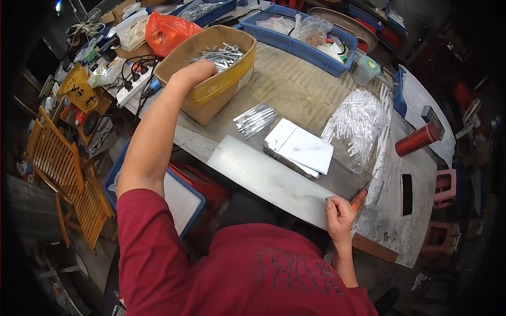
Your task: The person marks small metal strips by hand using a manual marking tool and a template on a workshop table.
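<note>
My left hand (201,71) reaches over the rim of a cardboard box (224,95) bound with yellow tape, its fingers hidden among loose metal rods (224,55). My right hand (340,215) is closed at the near edge of a smooth metal plate (269,176). A thin line shows at its fingertips, too fine to name. Right beside that hand is a screwdriver (359,199) with a red handle; whether they touch, I cannot tell. A neat bunch of metal rods (255,120) lies on the table, left of a stack of white cards (300,147).
A clear plastic bag of small white pieces (356,124) lies to the right, near a red cylinder (417,140) and a dark phone (406,194). Far back stands a blue tray (316,58) with bags; a plastic cup (366,71) is beside it. A wooden chair (63,174) stands left.
</note>
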A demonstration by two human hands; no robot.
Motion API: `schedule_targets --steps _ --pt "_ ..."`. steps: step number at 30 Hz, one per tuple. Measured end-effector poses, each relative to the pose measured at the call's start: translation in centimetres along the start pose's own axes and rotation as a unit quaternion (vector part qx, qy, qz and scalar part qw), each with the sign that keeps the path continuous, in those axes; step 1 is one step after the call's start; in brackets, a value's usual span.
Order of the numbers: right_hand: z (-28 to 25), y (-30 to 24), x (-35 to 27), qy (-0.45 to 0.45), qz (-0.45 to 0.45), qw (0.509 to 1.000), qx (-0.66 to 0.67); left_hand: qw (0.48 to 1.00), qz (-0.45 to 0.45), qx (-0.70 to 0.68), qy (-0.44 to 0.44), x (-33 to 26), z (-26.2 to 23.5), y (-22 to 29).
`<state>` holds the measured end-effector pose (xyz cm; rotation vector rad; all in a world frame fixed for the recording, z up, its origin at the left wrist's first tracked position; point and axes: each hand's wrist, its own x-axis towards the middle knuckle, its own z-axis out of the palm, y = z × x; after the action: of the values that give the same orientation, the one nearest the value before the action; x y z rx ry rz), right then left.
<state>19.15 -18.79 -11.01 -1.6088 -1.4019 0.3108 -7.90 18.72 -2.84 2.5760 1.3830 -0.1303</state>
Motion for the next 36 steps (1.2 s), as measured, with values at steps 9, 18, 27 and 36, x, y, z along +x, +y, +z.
schedule_targets --steps 9,18,27,36 --pt "-0.4 -0.7 -0.4 0.009 0.019 1.000 0.011 0.878 0.040 -0.312 0.361 -2.2 -1.2 1.4" --pt "-0.3 -1.6 1.9 -0.001 -0.012 1.000 0.029 0.667 0.162 -0.630 0.364 -8.9 0.5 12.3" --pt "2.0 -2.8 3.7 -0.024 0.025 0.993 0.113 0.532 0.107 -0.834 0.103 -10.5 8.1 19.2" --pt "-0.3 -1.0 3.8 -0.048 -0.005 0.996 0.071 0.582 0.110 -0.804 0.057 -12.2 11.2 21.1"
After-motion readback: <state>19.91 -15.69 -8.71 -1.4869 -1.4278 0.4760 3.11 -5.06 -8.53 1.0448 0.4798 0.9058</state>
